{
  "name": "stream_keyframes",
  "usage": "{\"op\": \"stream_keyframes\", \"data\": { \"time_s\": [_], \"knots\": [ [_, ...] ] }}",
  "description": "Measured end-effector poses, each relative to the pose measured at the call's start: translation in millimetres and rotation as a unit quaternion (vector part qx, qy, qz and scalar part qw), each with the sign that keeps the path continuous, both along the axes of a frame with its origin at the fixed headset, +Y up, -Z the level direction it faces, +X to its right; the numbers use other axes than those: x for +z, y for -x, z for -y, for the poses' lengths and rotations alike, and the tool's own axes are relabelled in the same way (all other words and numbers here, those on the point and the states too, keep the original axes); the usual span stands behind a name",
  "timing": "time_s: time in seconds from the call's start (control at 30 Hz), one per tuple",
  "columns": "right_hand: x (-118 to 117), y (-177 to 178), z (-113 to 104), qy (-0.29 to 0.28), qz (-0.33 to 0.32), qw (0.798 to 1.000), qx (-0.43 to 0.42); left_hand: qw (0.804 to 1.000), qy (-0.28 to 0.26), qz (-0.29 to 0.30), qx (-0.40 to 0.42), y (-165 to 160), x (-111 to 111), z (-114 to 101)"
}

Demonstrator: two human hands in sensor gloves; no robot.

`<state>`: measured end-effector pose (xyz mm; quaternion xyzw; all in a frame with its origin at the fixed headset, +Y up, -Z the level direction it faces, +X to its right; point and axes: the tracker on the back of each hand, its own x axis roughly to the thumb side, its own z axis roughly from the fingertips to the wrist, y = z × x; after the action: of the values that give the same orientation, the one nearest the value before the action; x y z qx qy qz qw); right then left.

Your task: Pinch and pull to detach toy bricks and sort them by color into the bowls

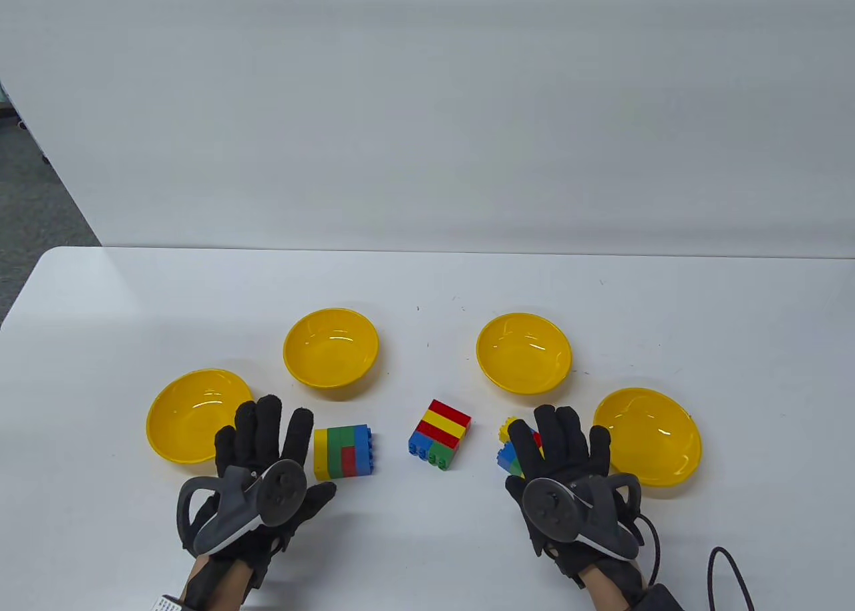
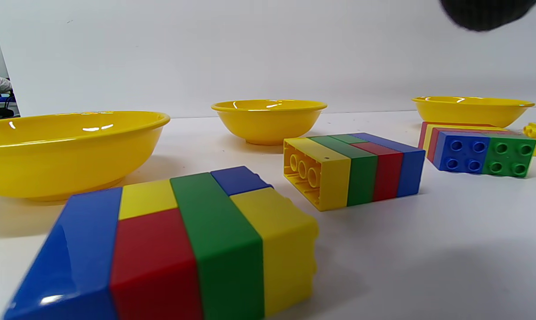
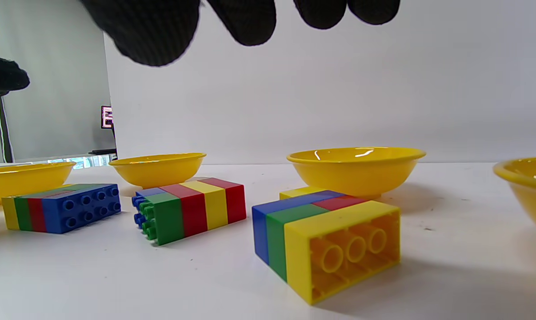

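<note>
Both hands flat, fingers spread, holding nothing; left wrist view alone reveals fourth brick block (image 2: 170, 249) beneath left hand (image 1: 257, 471).

Overhead view faces down; wrist views skim tabletop.

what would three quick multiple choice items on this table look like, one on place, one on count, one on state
1. Where does the red-and-yellow-topped brick stack lie?
A. between the two hands
B. inside a bowl
C. left of every bowl

2. How many yellow bowls are on the table?
A. two
B. three
C. four

3. What is in the far right bowl?
A. one blue brick
B. nothing visible
C. a stack of bricks

Answers:
1. A: in the table view it sits on the table between the left hand and right hand.
2. C: the table view shows four.
3. B: its inside shows only yellow.
</note>
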<state>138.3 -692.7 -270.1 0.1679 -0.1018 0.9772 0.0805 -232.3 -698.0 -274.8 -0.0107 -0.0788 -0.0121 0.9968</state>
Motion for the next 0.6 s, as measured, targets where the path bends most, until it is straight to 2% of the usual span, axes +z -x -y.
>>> {"op": "stream_keyframes", "data": {
  "time_s": [0.23,0.37,0.47,0.6],
  "knots": [
    [-5.0,-7.6,-3.1,-0.022,0.008,0.999,-0.033,1.0,-0.002,0.001,0.005,0.1,-0.8,0.7],
    [-9.7,-13.6,-7.1,-0.037,0.013,0.996,-0.079,1.0,-0.002,0.005,0.005,-2.4,-1.0,0.0],
    [-18.9,-12.6,1.8,-0.006,0.015,0.998,-0.067,1.0,0.002,0.009,0.007,-3.9,-1.0,0.6],
    [-36.5,-5.8,27.3,0.069,0.044,0.997,-0.004,1.0,0.002,0.011,0.009,-4.5,-0.2,0.5]
  ]
}}
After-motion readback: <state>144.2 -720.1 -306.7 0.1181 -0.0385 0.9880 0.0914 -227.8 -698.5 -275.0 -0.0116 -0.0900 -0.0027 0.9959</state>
